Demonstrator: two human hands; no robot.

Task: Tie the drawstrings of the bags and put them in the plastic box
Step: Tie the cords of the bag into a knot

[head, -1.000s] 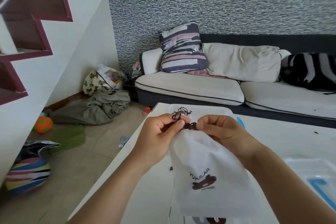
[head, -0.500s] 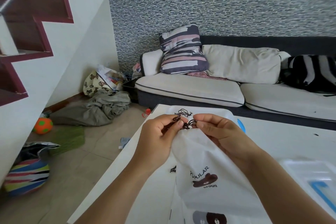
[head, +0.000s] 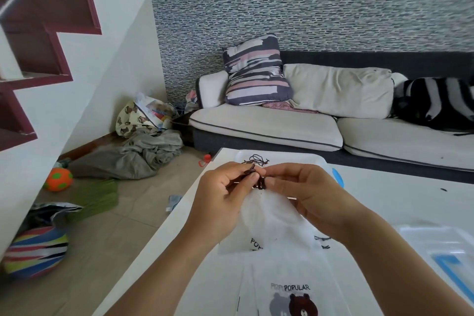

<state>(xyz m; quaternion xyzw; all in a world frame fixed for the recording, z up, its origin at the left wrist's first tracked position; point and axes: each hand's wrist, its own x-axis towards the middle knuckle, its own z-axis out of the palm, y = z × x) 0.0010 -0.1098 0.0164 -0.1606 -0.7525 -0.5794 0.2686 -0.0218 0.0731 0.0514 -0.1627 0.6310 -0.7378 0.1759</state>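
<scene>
At the centre of the frame, I hold both hands together over the white surface (head: 410,202). My left hand (head: 220,202) has its fingers curled and pinches the dark drawstring (head: 259,179) between thumb and forefinger; my right hand (head: 310,195) pinches the same drawstring from the other side, fingers curled. Below the hands hangs the white drawstring bag (head: 269,223), gathered at its neck where the drawstring sits, its lower part showing printed letters. Lower centre, further white bags (head: 295,287) with a brown bear print lie flat on the surface. At upper centre, just beyond the hands, another bag (head: 295,159) with a dark cord lies on the surface. At the lower right edge sits the clear plastic box (head: 436,244), apart from the hands.
</scene>
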